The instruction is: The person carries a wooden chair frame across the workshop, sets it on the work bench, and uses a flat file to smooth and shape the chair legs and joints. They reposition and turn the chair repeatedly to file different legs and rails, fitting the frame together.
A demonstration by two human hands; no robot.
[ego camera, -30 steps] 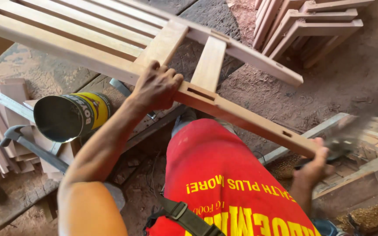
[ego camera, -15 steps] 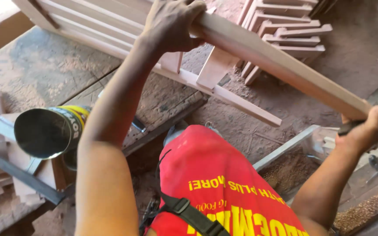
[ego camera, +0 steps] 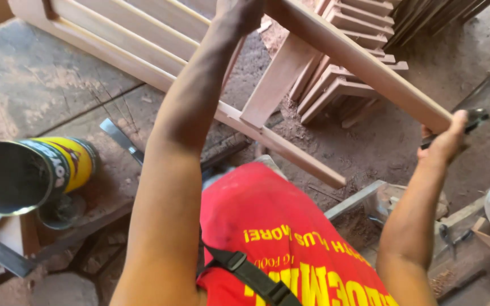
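We grip the upper rail of the wooden frame (ego camera: 336,51) with the left hand (ego camera: 239,14), fingers wrapped around it. Our right hand (ego camera: 446,141) closes its fingers on a dark tool (ego camera: 474,105) at the rail's lower end, above the sawdust-covered floor (ego camera: 426,56).

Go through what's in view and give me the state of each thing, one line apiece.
Wooden frame: lifted, tilted, held at its top rail.
Left hand: closed on the frame's top rail.
Right hand: gripping a dark-handled tool.
Dark-handled tool: held up against the rail's end.
Yellow can: lying on its side, mouth open.
Stacked wooden pieces: piled on the floor.
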